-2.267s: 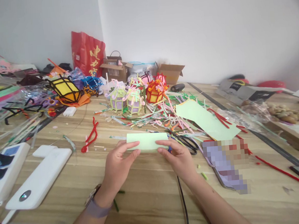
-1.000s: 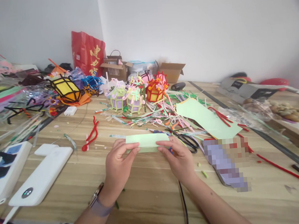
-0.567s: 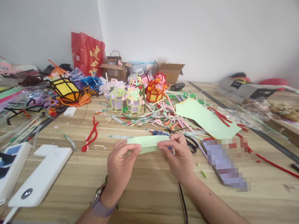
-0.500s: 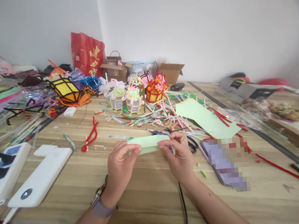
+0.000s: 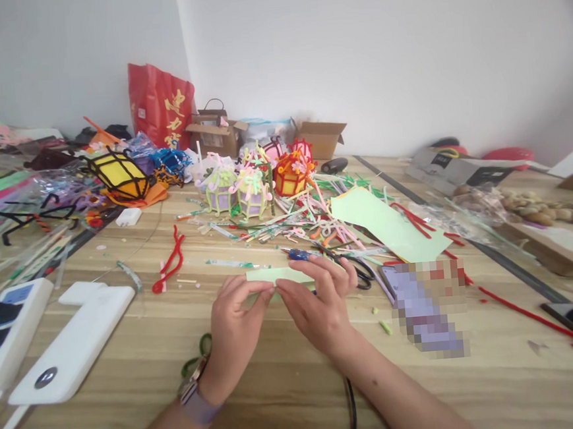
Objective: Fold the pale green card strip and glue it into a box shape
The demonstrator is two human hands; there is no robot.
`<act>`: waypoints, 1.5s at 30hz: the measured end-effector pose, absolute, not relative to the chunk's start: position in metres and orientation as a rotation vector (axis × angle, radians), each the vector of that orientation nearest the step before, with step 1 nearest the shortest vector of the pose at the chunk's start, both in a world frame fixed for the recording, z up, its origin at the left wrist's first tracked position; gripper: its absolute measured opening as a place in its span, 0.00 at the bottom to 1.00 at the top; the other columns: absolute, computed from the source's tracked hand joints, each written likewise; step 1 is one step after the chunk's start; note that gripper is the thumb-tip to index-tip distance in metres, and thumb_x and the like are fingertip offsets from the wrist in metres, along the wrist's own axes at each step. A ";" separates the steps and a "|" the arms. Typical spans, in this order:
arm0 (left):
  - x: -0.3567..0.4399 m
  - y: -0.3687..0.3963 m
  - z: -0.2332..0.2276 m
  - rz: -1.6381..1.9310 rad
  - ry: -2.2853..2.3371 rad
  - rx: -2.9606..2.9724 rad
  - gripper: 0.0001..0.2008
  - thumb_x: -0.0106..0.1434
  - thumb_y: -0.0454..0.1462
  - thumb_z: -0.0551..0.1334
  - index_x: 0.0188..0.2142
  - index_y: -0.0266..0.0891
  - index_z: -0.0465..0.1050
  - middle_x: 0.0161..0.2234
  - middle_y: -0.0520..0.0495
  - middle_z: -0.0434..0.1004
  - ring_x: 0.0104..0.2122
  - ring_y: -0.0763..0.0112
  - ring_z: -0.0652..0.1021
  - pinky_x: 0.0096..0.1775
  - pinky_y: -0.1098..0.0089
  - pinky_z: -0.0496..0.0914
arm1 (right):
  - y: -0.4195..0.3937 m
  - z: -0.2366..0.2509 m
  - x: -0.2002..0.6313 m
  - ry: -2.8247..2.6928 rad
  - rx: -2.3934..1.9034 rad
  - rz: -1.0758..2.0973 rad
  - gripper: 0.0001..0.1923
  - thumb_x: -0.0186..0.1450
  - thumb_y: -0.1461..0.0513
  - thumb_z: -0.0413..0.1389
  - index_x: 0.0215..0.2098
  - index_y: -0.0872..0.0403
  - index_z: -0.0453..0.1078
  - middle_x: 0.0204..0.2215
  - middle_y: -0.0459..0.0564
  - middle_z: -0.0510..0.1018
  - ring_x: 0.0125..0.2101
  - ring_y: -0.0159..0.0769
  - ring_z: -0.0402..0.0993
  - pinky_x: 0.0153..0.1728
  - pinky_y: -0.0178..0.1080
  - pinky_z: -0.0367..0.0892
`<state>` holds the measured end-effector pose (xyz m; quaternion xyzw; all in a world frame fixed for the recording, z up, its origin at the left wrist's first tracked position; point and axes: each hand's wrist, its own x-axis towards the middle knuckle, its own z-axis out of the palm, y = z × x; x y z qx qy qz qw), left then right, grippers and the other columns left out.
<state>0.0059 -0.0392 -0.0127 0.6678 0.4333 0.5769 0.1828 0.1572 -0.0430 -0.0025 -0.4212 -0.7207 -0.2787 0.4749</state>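
Both my hands hold the green strip [image 5: 277, 275] low over the surface [image 5: 289, 373], near its front edge. My left hand [image 5: 235, 324] pinches the strip's left part, thumb and fingers closed on it. My right hand [image 5: 318, 304] covers the right part, fingers folded over the top edge. The hands sit close together, nearly touching. The strip is mostly hidden; only a thin pale band shows between and above the fingers.

Just behind my right hand: scissors [image 5: 350, 269] with black handles. To their right, a larger green sheet [image 5: 381, 223] lying flat. Farther back, a litter of pipe cleaners [image 5: 307, 219] and small lanterns [image 5: 249, 191]. Left of my hands, a red pipe cleaner [image 5: 171, 263]; farther left, a white power bank [image 5: 73, 343]. A watch sits on my left wrist.
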 end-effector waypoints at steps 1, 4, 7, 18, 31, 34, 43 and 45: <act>0.006 -0.040 -0.013 1.627 1.227 1.888 0.03 0.60 0.36 0.65 0.30 0.44 0.78 0.27 0.51 0.77 0.33 0.67 0.75 0.36 0.66 0.68 | -0.043 -0.003 0.158 -1.782 -1.041 -0.681 0.02 0.64 0.60 0.59 0.33 0.44 0.73 0.38 0.45 0.77 0.48 0.39 0.66 0.58 0.49 0.46; 0.006 -0.040 -0.012 1.622 1.232 1.895 0.03 0.60 0.36 0.65 0.30 0.44 0.78 0.27 0.51 0.77 0.33 0.66 0.75 0.36 0.65 0.69 | -0.043 -0.007 0.163 -1.863 -1.105 -0.655 0.04 0.65 0.61 0.58 0.35 0.43 0.72 0.38 0.43 0.79 0.48 0.39 0.68 0.59 0.49 0.44; 0.006 -0.041 -0.012 1.621 1.229 1.896 0.04 0.61 0.37 0.64 0.30 0.44 0.78 0.28 0.51 0.78 0.33 0.66 0.75 0.37 0.65 0.69 | -0.044 -0.010 0.166 -1.891 -1.131 -0.572 0.07 0.64 0.63 0.59 0.37 0.41 0.72 0.39 0.42 0.80 0.49 0.40 0.68 0.59 0.50 0.43; 0.002 -0.039 -0.011 1.595 1.254 1.773 0.04 0.59 0.38 0.65 0.29 0.45 0.79 0.28 0.52 0.79 0.33 0.67 0.76 0.38 0.67 0.69 | -0.037 -0.006 0.183 -1.866 -1.058 -0.697 0.04 0.66 0.62 0.57 0.35 0.44 0.71 0.37 0.43 0.79 0.47 0.39 0.68 0.57 0.48 0.44; -0.004 -0.022 -0.011 1.496 1.307 1.013 0.14 0.45 0.45 0.71 0.29 0.38 0.81 0.28 0.46 0.82 0.32 0.64 0.78 0.34 0.67 0.70 | -0.018 0.010 0.217 -1.508 -1.321 -0.093 0.12 0.68 0.55 0.50 0.31 0.50 0.70 0.27 0.48 0.77 0.33 0.40 0.72 0.39 0.44 0.63; -0.005 -0.021 -0.008 1.482 1.296 0.996 0.14 0.43 0.44 0.72 0.27 0.38 0.81 0.28 0.46 0.82 0.31 0.64 0.78 0.33 0.68 0.70 | -0.023 0.009 0.207 -1.579 -1.292 0.066 0.11 0.66 0.54 0.52 0.37 0.50 0.72 0.28 0.47 0.78 0.32 0.40 0.74 0.39 0.43 0.65; 0.000 -0.023 -0.015 1.391 1.247 1.083 0.09 0.44 0.41 0.72 0.26 0.40 0.81 0.28 0.46 0.83 0.30 0.65 0.79 0.34 0.67 0.71 | -0.029 0.009 0.193 -1.623 -1.236 0.395 0.08 0.63 0.56 0.57 0.34 0.50 0.76 0.30 0.47 0.82 0.31 0.37 0.77 0.32 0.38 0.70; -0.002 -0.023 -0.016 1.373 1.256 1.153 0.09 0.46 0.42 0.71 0.26 0.40 0.81 0.29 0.46 0.83 0.29 0.64 0.79 0.33 0.67 0.71 | -0.029 0.009 0.195 -1.598 -1.199 0.430 0.09 0.63 0.56 0.57 0.29 0.50 0.76 0.28 0.47 0.82 0.30 0.37 0.77 0.32 0.38 0.70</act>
